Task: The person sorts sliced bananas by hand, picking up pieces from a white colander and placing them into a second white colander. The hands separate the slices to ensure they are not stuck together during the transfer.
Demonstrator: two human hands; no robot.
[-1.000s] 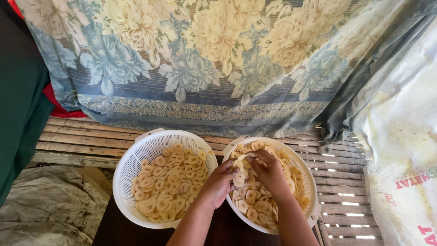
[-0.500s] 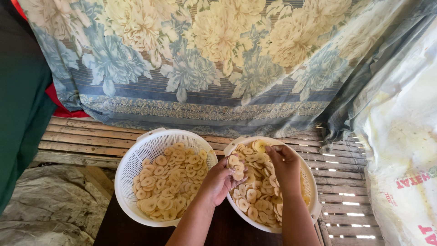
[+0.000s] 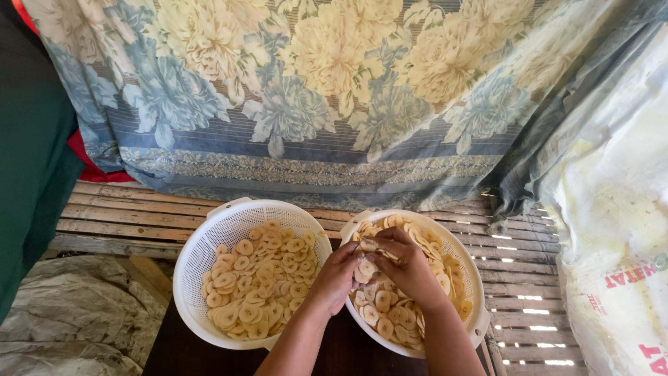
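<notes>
Pale yellow banana slices fill the right white colander, where the left hand and right hand meet, fingers pinched together on slices. At nine o'clock sits a second slice-filled colander; at three o'clock, a white sack with red lettering.

Perforated white plastic baskets on rough wooden slats; matt floral cloth.

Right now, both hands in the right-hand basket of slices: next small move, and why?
Probably lift the pinched clump just clear of the pile. The left hand and right hand meet over the right basket, fingers closed on a few pale round slices near its left rim. The left basket sits beside it, already holding a layer of slices.
</notes>
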